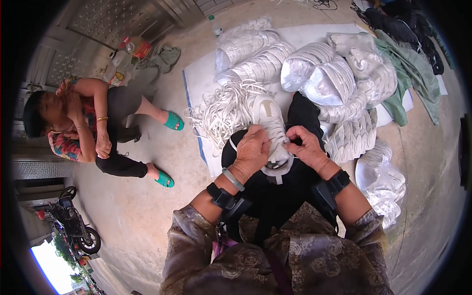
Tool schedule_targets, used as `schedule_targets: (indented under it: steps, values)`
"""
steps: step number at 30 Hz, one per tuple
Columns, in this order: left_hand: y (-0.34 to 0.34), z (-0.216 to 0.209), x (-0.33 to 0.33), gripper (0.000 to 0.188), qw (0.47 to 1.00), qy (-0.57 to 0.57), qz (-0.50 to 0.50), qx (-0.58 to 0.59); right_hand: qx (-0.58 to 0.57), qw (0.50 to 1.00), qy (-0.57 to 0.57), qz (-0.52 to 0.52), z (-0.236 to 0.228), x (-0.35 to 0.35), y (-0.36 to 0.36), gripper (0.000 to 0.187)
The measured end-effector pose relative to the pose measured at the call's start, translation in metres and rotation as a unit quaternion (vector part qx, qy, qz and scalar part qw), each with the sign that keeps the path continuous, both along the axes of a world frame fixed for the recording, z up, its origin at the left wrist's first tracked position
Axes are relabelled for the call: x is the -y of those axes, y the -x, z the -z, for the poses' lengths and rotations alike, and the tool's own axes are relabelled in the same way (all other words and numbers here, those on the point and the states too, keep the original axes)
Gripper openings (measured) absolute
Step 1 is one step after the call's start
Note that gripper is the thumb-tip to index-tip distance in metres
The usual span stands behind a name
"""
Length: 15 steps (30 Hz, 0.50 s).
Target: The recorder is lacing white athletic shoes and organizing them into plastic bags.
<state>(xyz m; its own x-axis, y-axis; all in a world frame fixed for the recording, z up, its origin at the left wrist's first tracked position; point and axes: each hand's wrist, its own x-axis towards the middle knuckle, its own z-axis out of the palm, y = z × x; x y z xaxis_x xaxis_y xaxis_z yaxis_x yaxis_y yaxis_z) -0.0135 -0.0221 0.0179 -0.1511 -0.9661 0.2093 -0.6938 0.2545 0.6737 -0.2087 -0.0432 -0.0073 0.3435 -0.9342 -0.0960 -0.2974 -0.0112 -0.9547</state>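
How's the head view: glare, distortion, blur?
Head view: black fisheye border, metal door bending toward the rim; bright glints on the clear plastic wrap; sky blown out lower left; black trousers lose detail; shoe and right fingers show no obvious blur.

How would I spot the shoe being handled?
Start at the black trousers in the picture's centre. On them, between the left hand and right hand, lies a pale shoe, toe pointing away. Unlike the plastic-wrapped bundles beyond, it is single and unwrapped.
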Motion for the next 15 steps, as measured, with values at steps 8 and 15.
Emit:
schedule_targets:
  steps: [8, 15]
  values:
    - [-0.006, 0.01, -0.002, 0.012, 0.993, -0.067, -0.07, -0.063, -0.017, 0.996, 0.091, -0.001, -0.021, -0.009, -0.005, 0.026]
    - [-0.005, 0.014, -0.003, 0.014, 0.984, -0.107, -0.112, -0.093, -0.161, 0.96, 0.214, -0.077, -0.046, -0.039, 0.009, 0.004]
